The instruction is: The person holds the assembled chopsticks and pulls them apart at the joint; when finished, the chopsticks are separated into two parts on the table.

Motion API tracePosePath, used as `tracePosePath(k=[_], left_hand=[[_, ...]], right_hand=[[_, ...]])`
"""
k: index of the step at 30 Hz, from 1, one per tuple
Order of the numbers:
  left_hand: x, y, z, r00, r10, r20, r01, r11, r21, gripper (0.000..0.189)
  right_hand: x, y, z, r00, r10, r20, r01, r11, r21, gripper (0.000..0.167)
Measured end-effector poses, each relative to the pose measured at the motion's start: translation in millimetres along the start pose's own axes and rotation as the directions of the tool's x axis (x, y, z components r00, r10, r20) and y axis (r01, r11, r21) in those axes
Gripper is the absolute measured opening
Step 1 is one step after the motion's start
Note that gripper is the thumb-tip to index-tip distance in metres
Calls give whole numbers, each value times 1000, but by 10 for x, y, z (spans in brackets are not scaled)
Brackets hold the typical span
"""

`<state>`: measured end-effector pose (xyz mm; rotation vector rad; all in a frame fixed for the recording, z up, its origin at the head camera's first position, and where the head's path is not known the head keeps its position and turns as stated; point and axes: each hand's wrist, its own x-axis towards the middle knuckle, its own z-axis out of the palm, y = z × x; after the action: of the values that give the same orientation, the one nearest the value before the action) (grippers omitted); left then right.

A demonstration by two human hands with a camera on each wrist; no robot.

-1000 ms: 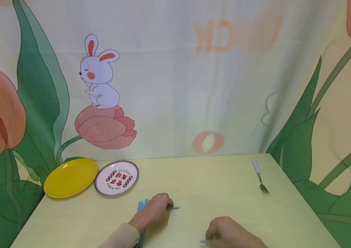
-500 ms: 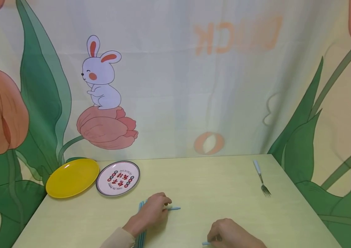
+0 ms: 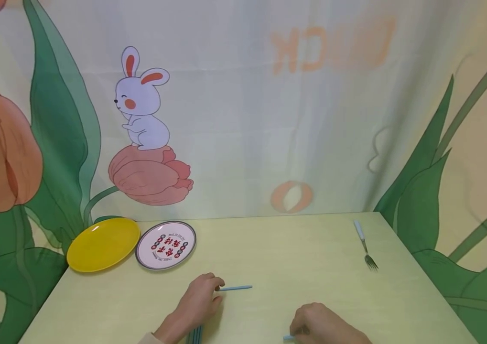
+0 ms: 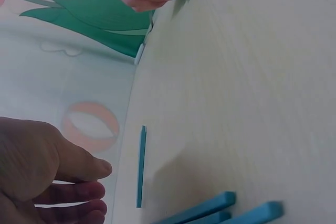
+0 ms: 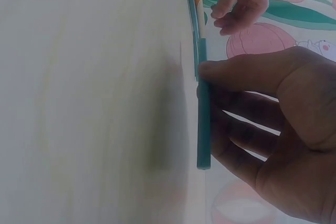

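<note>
Blue sticks (image 4: 265, 212) are apparently being laid out singly: the right hand (image 3: 318, 322) pinches a lifted stick (image 5: 203, 129), the relaxed, empty left hand (image 3: 198, 298) hovers near a loose stick (image 3: 236, 288) on the tabletop (image 3: 277, 253), and next probably calls for careful lowering.

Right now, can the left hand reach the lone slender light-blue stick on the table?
Likely yes: the left hand looks empty and hovers near the stick, with nothing visible between them.

place: curtained nook | tulip-print curtain (image 3: 234, 134) | table (image 3: 286, 263) | 2 plates (image 3: 103, 244)
</note>
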<state>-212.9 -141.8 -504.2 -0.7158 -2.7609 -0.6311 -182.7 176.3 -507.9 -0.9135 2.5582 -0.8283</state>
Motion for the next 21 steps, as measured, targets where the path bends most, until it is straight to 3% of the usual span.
tracePosePath(k=[6, 12, 16, 21], left_hand=[[-129, 18, -6, 1000, -28, 10, 28, 1000, 1, 19], [-261, 14, -33, 991, -130, 43, 129, 992, 12, 19], [-326, -5, -31, 974, -208, 84, 208, 978, 13, 22], [-368, -15, -12, 940, -305, 154, 307, 952, 14, 26]], right_hand=[[6, 9, 11, 1000, 3, 11, -3, 1000, -26, 6], [14, 14, 9, 1000, 2, 23, -1, 999, -33, 5], [17, 8, 1, 999, 20, 37, -19, 999, -35, 6], [19, -9, 2, 999, 33, 39, -32, 999, -26, 7]])
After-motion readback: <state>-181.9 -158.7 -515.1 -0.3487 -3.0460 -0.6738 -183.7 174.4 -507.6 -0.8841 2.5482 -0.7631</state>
